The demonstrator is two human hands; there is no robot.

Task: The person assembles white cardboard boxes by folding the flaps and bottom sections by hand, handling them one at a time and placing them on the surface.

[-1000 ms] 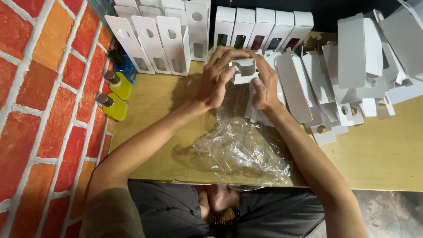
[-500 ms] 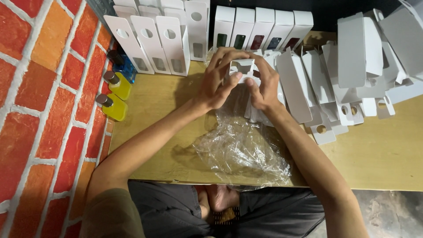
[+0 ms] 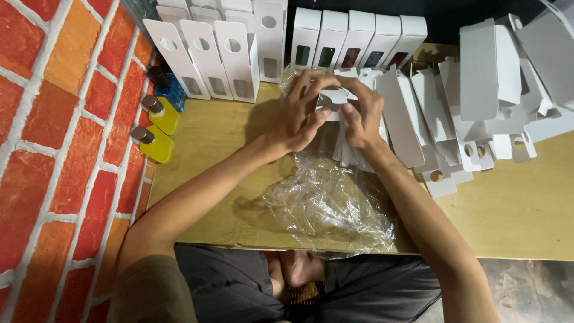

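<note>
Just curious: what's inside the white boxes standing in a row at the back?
Through the windows of the white boxes, dark green, reddish and bluish shapes show, likely bottles. The rest of each is covered by cardboard.

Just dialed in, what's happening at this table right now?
A person holds a small white carton in both hands, left hand and right hand, fingers working at its top end. Crumpled clear plastic wrap lies on the wooden table. Finished windowed boxes stand behind, unfolded flat cartons piled on the right, small bottles by the brick wall.
</note>
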